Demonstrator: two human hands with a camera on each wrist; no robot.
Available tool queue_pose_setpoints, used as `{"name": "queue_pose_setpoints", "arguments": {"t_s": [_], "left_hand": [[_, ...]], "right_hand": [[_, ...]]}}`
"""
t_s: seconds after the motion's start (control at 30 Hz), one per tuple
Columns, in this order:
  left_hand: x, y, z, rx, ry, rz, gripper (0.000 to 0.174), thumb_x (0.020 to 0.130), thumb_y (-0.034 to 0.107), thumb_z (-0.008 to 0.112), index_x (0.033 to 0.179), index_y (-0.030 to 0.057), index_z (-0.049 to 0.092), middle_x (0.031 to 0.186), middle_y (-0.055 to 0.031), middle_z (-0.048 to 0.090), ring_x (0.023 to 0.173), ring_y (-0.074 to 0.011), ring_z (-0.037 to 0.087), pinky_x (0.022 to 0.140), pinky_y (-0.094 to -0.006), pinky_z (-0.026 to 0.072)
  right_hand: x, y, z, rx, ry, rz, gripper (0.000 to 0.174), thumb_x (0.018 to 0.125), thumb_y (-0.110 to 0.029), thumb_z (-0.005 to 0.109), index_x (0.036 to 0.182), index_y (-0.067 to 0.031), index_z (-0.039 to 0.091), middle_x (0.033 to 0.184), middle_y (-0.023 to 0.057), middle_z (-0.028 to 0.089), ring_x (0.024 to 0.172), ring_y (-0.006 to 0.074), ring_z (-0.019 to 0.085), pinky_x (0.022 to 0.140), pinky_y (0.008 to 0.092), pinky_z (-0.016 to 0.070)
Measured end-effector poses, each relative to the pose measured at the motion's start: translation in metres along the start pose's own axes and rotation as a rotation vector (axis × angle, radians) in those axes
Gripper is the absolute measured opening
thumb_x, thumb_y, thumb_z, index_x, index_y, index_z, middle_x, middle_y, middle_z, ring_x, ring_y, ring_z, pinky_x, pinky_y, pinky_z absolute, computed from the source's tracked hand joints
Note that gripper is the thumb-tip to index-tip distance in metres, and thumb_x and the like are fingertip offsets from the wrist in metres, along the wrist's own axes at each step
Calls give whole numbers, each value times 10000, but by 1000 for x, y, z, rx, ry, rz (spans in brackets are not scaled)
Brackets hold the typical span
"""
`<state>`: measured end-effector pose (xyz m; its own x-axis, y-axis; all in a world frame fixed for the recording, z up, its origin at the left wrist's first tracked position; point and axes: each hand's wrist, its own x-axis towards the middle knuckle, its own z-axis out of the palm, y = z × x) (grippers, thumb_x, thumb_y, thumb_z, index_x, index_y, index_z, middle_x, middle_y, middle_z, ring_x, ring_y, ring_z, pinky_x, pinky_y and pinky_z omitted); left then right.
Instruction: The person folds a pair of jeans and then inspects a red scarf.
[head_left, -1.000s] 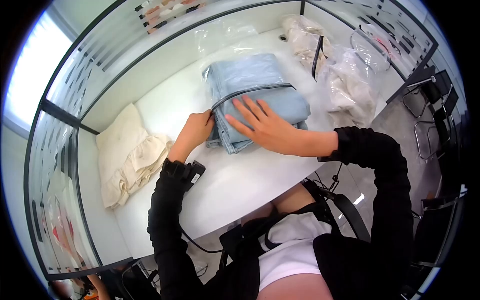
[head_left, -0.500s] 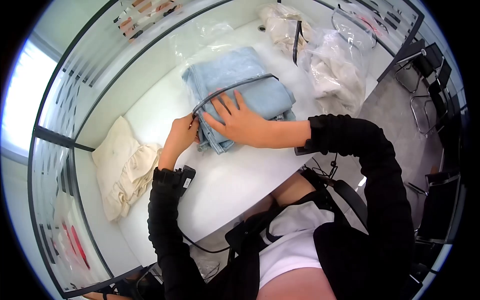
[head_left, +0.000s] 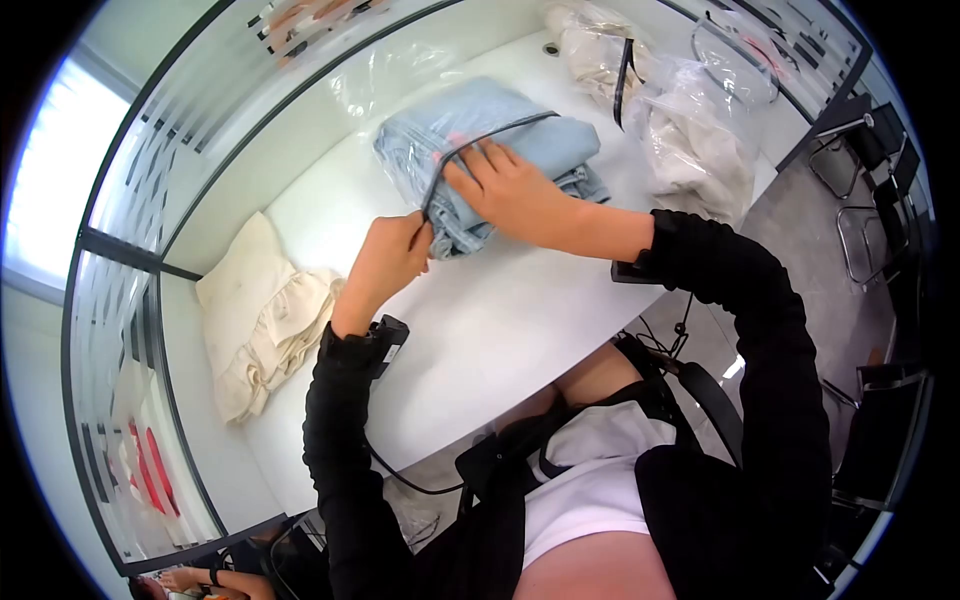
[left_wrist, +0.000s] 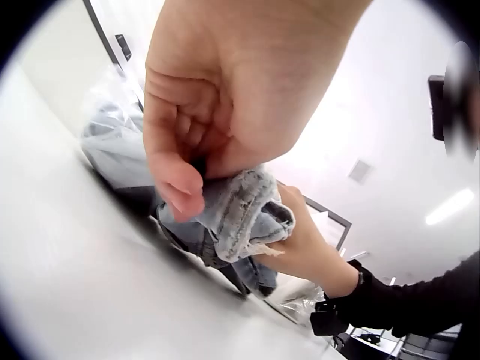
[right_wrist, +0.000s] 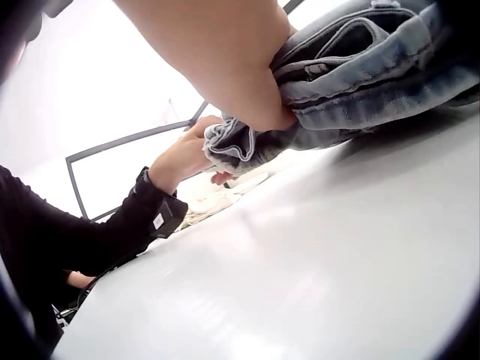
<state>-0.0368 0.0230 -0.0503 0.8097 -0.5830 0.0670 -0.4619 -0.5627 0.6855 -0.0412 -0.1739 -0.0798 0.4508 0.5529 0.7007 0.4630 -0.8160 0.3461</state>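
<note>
Folded light-blue jeans [head_left: 553,148] lie on the white table, their far part inside a clear plastic bag [head_left: 400,150] with a black edge strip [head_left: 500,127] across its mouth. At the near left end of that strip, my left hand [head_left: 388,262] pinches the bag's edge between thumb and fingers. My right hand [head_left: 530,200] rests on top of the jeans with its fingers extended, the fingertips reaching past the strip under the plastic. In the left wrist view a frayed denim fold [left_wrist: 244,217] shows just below the left hand.
A folded cream ruffled garment [head_left: 265,320] lies on the left of the table [head_left: 470,340]. At the back right are a bagged white garment [head_left: 695,150] and a bagged beige one [head_left: 590,50]. Low partition walls enclose the table's back and left. Black chairs [head_left: 865,200] stand to the right.
My right fingers have slid forward, so the fingertips now pass under the black strip. The jeans and bag have shifted away from me and turned slightly. My left hand keeps its pinch.
</note>
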Motion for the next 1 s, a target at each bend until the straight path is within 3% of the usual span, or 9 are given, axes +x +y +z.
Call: {"name": "queue_pose_setpoints", "arguments": {"t_s": [0.13,0.43,0.53,0.63,0.7,0.8,0.9,0.93,1.0], "left_hand": [[-4,7,3,4,-5,22,218,820,76,457,655,-57,507,536,-129,570,427,-188,566,443,-276,442],[-11,23,5,-42,4,19,199,779,42,481,604,-51,495,480,-109,530,380,-180,543,399,-269,423],[-13,25,5,-36,28,34,203,779,45,488,599,-49,498,465,-110,520,376,-182,540,395,-267,419],[-14,27,6,-12,33,34,206,780,50,498,599,-47,503,456,-108,515,373,-181,539,393,-266,416],[-15,28,7,-16,31,50,207,781,54,507,599,-45,507,451,-107,513,369,-175,536,394,-266,416],[-17,35,13,-65,27,66,216,775,63,522,587,-42,505,448,-135,494,365,-235,505,401,-305,407],[-14,27,22,41,97,213,218,765,70,531,579,-40,500,452,-168,464,390,-314,463,417,-353,396],[-14,30,20,45,68,154,218,749,92,536,578,-40,504,478,-197,455,443,-372,445,436,-391,390],[-13,25,19,316,119,209,239,753,114,534,560,-26,508,481,-164,494,419,-311,484,426,-355,398]], "right_hand": [[-1,4,6,-103,-43,-31,539,717,-107,539,1224,12,397,1022,228,524,846,365,575,663,319,527],[15,0,1,-42,-113,44,621,626,-73,582,1199,76,394,893,217,526,753,352,564,610,333,524],[25,-2,-1,-102,-314,33,610,608,-62,594,1168,99,413,979,253,526,763,333,568,617,338,521],[28,-6,13,-88,-327,46,571,620,-57,579,1148,101,434,1114,273,494,791,324,576,605,326,509],[30,-4,16,-124,-446,-39,556,651,-59,557,1169,94,428,1191,264,451,814,302,582,579,301,492],[38,-5,13,-282,-459,-69,526,701,-75,518,1193,81,421,1250,245,418,848,265,582,543,276,462],[51,-16,24,-318,-519,22,506,739,-123,494,1208,56,427,1282,232,382,886,251,562,524,265,442],[57,-21,17,-331,-523,48,498,742,-133,492,1202,50,438,1285,229,374,913,261,549,534,276,445],[60,-22,20,-332,-525,2,525,740,-153,508,1221,35,414,1288,230,354,981,291,513,595,306,450]]}}
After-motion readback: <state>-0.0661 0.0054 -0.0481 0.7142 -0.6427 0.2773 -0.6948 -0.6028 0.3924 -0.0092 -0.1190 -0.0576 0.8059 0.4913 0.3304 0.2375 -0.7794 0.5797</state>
